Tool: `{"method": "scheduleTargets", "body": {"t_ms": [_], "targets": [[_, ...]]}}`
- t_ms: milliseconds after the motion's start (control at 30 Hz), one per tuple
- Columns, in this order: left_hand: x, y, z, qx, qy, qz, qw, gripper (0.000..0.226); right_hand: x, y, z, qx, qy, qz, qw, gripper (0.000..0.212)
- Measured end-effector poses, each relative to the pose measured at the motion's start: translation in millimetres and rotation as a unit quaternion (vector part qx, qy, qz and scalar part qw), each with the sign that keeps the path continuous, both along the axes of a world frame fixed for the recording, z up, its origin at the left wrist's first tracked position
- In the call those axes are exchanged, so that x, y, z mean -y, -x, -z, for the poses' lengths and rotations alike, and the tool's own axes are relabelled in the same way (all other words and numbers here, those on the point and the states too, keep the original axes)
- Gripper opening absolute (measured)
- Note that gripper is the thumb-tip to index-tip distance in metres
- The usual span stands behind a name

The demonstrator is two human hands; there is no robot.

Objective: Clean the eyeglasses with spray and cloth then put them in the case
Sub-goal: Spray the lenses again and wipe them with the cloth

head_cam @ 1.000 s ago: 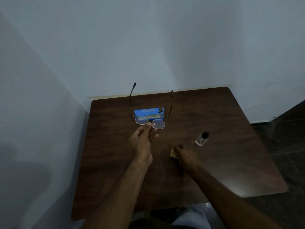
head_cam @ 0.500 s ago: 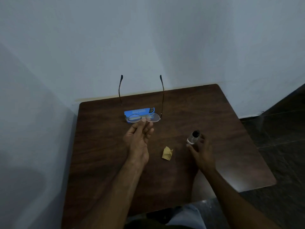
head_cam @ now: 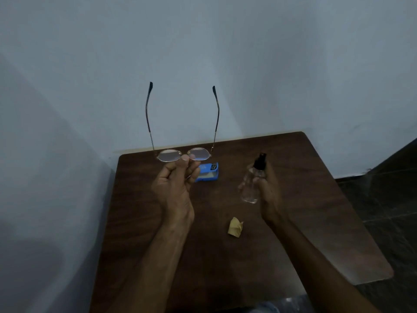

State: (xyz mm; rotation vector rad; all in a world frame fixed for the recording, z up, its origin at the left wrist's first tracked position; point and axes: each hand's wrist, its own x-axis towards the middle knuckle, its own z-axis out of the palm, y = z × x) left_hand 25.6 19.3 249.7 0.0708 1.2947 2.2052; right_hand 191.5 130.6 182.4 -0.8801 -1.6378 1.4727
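— Where are the eyeglasses (head_cam: 184, 154) right now?

— Up off the counter (head_cam: 293, 222), in my left hand (head_cam: 174, 188). My grip is closed on the bridge, thumb and fingertips (head_cam: 185, 157) pinched between the two lenses. The lenses sit level toward me and both temple arms are unfolded, pointing up and away against the pale wall (head_cam: 270, 64).

— And your other hand?

— My right hand (head_cam: 269, 195) is wrapped around the spray bottle (head_cam: 251, 181), also held above the counter. It's a small clear bottle with a black spray top, tilted so the top leans up and away from me. The bottle is off to the right of the glasses, apart from them, not touching.

— Is a finger on the spray top?

— I can't tell; the top is blurred and dark against the wood.

— What about the cloth?

— The cloth (head_cam: 235, 226) is a small yellow crumpled piece lying on the counter, nearer to me, between my two forearms and closer to the right one. Nothing touches it.

— And the case?

— The blue case (head_cam: 208, 172) lies on the counter toward the far edge, just behind my left-hand fingers, which cover its left end. It shows a pale inner panel, though whether it is open I can't say for sure.

— Anything else around?

— The counter is dark brown wood pushed into a corner of the wall, with dark floor (head_cam: 383, 188) to the right.
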Motion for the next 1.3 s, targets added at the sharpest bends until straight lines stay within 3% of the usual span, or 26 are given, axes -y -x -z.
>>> {"method": "scheduleTargets", "body": {"t_ms": [200, 300, 433, 567, 700, 800, 1300], "targets": [[11, 12, -39, -0.05, -0.039, -0.042, 0.997, 0.006, 23, 46, -86, -0.141, 0.013, -0.095, 0.985, 0.031], [16, 13, -55, -0.049, -0.051, -0.047, 0.996, 0.005, 30, 59, -105, -0.169, -0.016, -0.092, 0.981, 0.03], [20, 13, -68, -0.044, -0.057, -0.049, 0.996, 0.006, 32, 73, -119, -0.164, -0.077, -0.065, 0.981, 0.019], [22, 13, -78, -0.038, -0.065, -0.053, 0.996, 0.005, 31, 79, -125, -0.127, -0.109, -0.055, 0.984, 0.033], [23, 13, -86, -0.037, -0.07, -0.055, 0.995, 0.006, 29, 76, -126, -0.067, -0.268, -0.044, 0.96, 0.068], [23, 15, -88, -0.032, -0.074, -0.055, 0.995, 0.006, 29, 77, -123, -0.038, -0.343, -0.026, 0.938, 0.061], [28, 21, -89, -0.016, -0.085, -0.057, 0.995, 0.008, 31, 94, -125, -0.037, -0.317, -0.014, 0.947, 0.057]]}}
